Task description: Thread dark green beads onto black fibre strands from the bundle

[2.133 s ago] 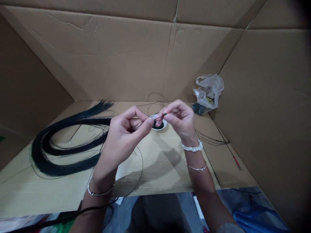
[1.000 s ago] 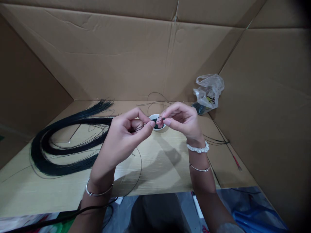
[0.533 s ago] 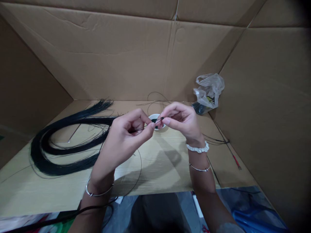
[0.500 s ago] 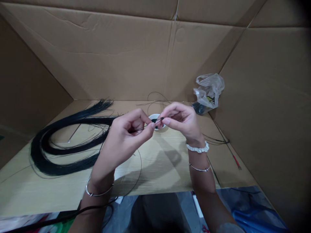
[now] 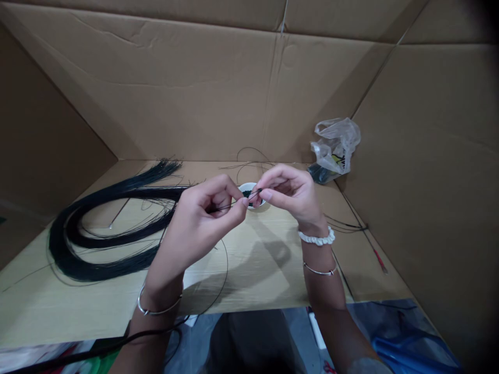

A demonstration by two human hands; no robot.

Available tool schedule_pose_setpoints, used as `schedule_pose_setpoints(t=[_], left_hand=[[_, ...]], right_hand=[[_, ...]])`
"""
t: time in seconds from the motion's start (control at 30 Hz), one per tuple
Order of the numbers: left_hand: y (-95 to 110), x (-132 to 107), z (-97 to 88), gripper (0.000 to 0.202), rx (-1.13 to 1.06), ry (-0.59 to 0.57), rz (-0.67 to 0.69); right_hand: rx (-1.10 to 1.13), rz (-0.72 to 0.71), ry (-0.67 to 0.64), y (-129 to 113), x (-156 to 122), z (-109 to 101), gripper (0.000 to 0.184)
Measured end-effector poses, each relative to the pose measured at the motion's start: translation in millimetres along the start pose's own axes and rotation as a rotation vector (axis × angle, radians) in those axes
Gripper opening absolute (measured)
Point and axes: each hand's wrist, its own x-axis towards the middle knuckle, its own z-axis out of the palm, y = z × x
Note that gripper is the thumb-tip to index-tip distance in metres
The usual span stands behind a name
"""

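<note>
Thumb and forefinger of my left hand [image 5: 212, 213] are pinched on a thin dark wire [image 5: 226, 265], which loops down over the table's front edge. My right hand [image 5: 290, 195], just beside it, pinches a small dark piece [image 5: 260, 190] at the wire's end; whether the wire passes through it is too small to tell. Behind the fingertips stands a white bowl [image 5: 264, 203] holding small dark green pieces, partly hidden by both hands. To the left lies a large curved bundle of dark wires [image 5: 105, 271], its upper strands reaching behind my left hand.
Cardboard walls [image 5: 187, 98] enclose the tabletop [image 5: 249, 280] at the back and sides. A clear plastic bag [image 5: 337, 145] rests in the back right corner. Loose wires and a red-tipped tool [image 5: 380, 259] lie at the right. Blue plastic [image 5: 413, 345] shows below the front edge.
</note>
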Motion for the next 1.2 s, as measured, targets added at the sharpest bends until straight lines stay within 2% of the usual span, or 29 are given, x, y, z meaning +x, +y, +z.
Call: schedule_pose_setpoints(t=[0.17, 0.4, 1.2], left_hand=[[-0.4, -0.3, 0.0, 0.022, 0.005, 0.003, -0.002], [0.9, 0.0, -0.1, 0.021, 0.029, 0.003, 0.013], [1.6, -0.7, -0.7, 0.022, 0.065, -0.023, -0.017]], right_hand=[[0.02, -0.027, -0.021, -0.2, 0.2, -0.1, 0.013], [-0.028, 0.027, 0.01, -3.8, -0.4, 0.9, 0.015], [-0.012, -0.008, -0.015, -1.1, 0.8, -0.1, 0.013]])
